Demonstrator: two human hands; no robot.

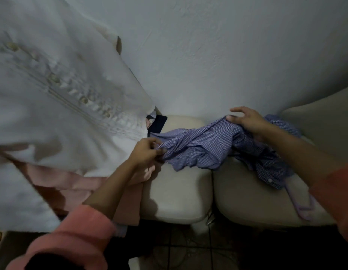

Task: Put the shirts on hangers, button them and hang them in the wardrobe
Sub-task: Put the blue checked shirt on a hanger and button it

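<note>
Checked purple shirt (204, 147) lies bunched across two pale cushions (177, 195). My left hand (147, 152) pinches its left edge; my right hand (245, 121) grips the far right fold. Fabric looks light, limp, slip-prone; I judge collar or shoulder seams the best hold.

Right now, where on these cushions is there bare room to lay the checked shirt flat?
The left beige seat cushion is bare in front, below the crumpled purple checked shirt. The right beige cushion has a bare front-left patch. It is crowded further back, where both hands, left hand and right hand, hold the shirt.
</note>
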